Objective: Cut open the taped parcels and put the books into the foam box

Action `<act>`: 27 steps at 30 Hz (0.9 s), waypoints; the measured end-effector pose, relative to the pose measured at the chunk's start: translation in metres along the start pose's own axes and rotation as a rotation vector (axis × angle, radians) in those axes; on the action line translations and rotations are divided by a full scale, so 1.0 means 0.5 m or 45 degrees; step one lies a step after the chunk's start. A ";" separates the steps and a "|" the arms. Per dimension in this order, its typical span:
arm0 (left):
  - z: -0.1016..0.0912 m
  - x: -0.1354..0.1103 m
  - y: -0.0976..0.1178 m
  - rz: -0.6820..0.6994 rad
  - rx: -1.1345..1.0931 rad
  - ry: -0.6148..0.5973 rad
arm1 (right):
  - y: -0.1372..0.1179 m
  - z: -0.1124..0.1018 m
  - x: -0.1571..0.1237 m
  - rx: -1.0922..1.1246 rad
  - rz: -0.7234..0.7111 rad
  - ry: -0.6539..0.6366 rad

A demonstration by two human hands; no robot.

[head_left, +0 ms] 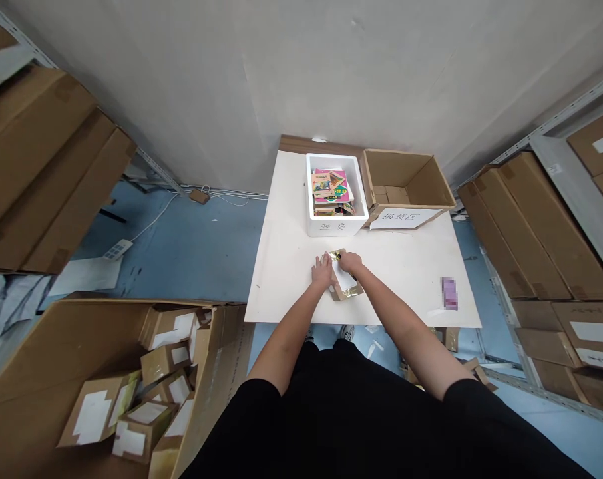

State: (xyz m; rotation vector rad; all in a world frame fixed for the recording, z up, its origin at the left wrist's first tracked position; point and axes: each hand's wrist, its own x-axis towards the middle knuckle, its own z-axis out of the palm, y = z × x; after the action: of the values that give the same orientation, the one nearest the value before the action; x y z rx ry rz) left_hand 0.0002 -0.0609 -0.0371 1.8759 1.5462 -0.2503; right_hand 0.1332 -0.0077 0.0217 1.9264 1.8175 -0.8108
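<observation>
A small cardboard parcel (345,285) with a white label and shiny tape at its ends lies flat on the white table (286,266), near its front edge. My left hand (323,271) rests on the parcel's left side, fingers stretched out and pressing down. On the upper right part of the parcel sits my right hand (350,261), its fingers closed. Whatever it grips, if anything, is hidden by the fingers. Just beyond the hands stands a white foam box (337,227) with colourful booklets (331,187) inside.
An open cardboard box (406,174) with a handwritten sheet stands right of the foam box. A blurred purple pack (449,293) lies at the table's right. On the floor left, a large carton (226,359) holds several parcels. Shelves with boxes (541,226) flank the right side.
</observation>
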 end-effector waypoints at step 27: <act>-0.006 0.005 0.009 -0.083 0.055 -0.030 | 0.169 0.193 -0.221 0.264 0.147 -0.087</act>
State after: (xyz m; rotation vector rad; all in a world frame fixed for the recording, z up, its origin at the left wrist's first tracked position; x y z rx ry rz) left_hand 0.0042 -0.0574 -0.0347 1.8506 1.5994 -0.3367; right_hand 0.2014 -0.1618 0.0075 2.0808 1.6213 -1.0475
